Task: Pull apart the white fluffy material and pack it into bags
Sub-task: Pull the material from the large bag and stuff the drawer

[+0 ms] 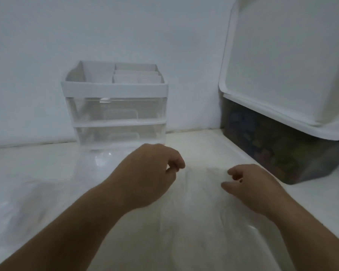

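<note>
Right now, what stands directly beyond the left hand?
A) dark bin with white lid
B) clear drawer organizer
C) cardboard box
B: the clear drawer organizer stands by the wall beyond the left hand; the dark bin sits to the right.

Back by the wall [125,30], a clear two-drawer organiser [115,114] with a white compartmented top stands on the pale surface [194,141]. Off right, there's a dark, white-lidded storage bin [272,153].

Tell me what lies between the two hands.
In the head view, the white fluffy material spans the gap between the left hand and the right hand. Each hand appears to pinch its edge.
</note>
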